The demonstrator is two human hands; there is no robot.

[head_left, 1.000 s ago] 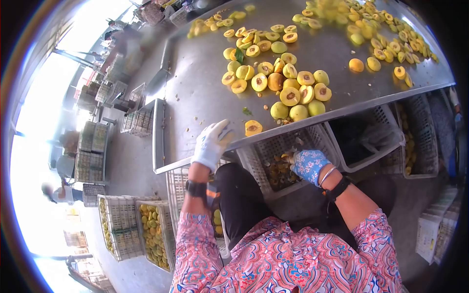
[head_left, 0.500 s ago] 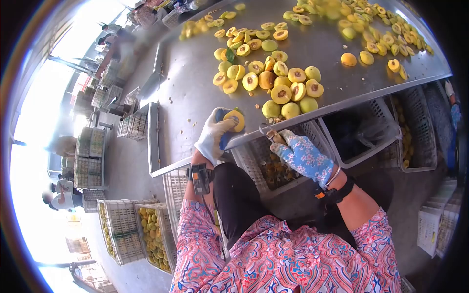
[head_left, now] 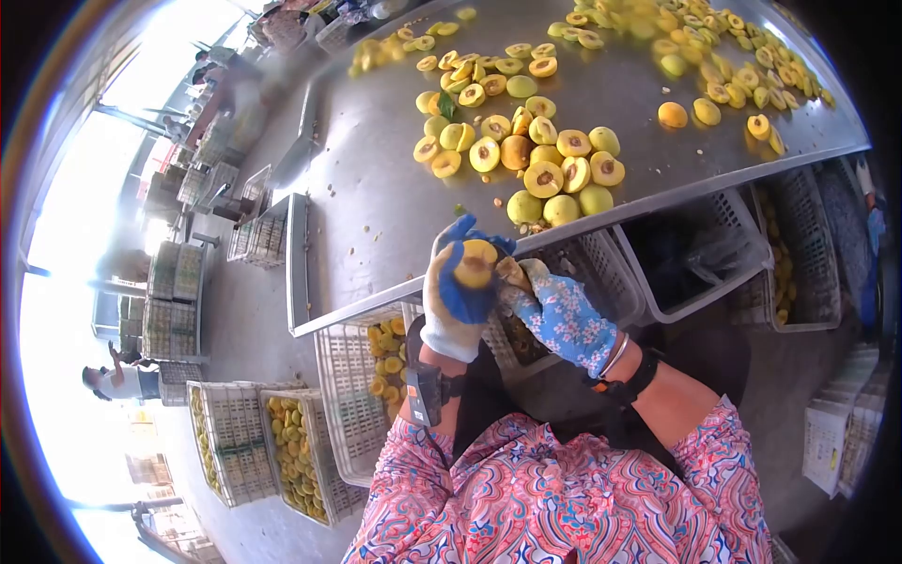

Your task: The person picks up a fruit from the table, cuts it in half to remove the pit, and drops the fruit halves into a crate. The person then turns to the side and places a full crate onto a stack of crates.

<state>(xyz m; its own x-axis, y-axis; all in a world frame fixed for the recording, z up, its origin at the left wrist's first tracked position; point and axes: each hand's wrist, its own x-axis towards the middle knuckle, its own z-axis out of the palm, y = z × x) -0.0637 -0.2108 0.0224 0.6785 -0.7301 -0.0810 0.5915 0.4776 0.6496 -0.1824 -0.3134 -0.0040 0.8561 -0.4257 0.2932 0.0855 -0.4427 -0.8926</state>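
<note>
My left hand, in a white glove with a blue palm, is wrapped round a yellow peach half. Its cut face, with a brown hollow, is turned up. Close against it on the right, my right hand, in a blue flowered glove, grips a short pitting tool. The tool's metal loop showed earlier but is now hidden at the fruit. Both hands are just over the near edge of the metal table. Beyond them lies a pile of cut peach halves, some whole-looking side up.
Under the table edge stand a crate with dark scraps and a black-lined crate. A white crate of peach halves is by my left knee, with further filled crates on the floor. A person is at far left.
My left hand has moved right and toward me with the peach half, off the tabletop. My right hand has shifted slightly left, bringing the tool to the fruit. The crate by my left knee is uncovered.
</note>
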